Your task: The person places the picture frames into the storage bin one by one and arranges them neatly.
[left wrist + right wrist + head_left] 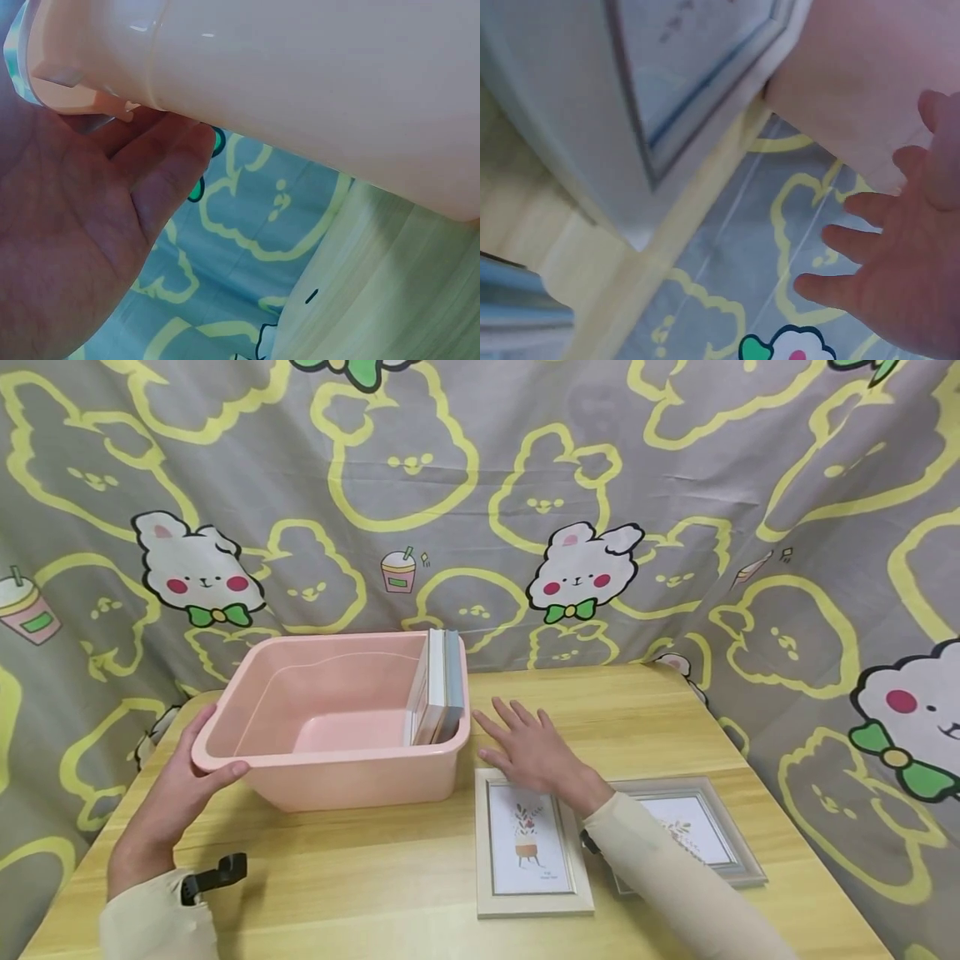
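Note:
A pink plastic basin (352,783) stands on the table, left of centre. My left hand (171,797) grips its left end, thumb over the front rim and fingers round the side; the left wrist view shows this hand (82,202) against the basin wall (300,82). Flat items (444,677) with white and blue-grey edges stand upright along the basin's right wall. My right hand (536,752), fingers spread, is just right of the basin, over the top of a cream picture frame (534,852) with a plant print. Beyond the forearm lies a greyish picture frame (705,822), partly hidden by the sleeve.
The wood-grain table (360,885) carries all of this. A grey curtain (480,485) with yellow outlines and white cartoon animals hangs behind and at both sides. A black strap mount (213,878) juts from the left wrist.

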A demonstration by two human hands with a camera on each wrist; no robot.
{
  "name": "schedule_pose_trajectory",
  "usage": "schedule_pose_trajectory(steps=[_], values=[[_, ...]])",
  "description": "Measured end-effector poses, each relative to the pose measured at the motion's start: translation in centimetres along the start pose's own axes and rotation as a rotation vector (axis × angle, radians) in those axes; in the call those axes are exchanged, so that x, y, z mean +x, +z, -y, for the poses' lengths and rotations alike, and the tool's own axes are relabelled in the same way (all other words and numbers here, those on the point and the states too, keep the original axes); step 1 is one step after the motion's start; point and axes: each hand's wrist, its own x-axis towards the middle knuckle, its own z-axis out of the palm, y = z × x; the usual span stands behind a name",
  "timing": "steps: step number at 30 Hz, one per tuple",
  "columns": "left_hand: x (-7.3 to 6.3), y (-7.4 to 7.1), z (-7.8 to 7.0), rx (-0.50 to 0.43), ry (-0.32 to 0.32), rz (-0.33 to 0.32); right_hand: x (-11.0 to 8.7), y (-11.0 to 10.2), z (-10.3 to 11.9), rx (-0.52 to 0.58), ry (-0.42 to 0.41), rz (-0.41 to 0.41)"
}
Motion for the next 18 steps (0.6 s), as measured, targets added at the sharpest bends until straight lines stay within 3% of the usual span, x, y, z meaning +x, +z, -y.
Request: schedule_pose_trajectory(steps=[8,18], values=[[0.1,-0.1,0.0,-0.03,-0.004,-0.008,-0.7,1.9,-0.1,-0.006,-0.022,0.168],[-0.2,0.1,-0.2,-0.065,0.016,0.012,-1.6,3.1,-0.9,-0.024,-0.023,0.158]])
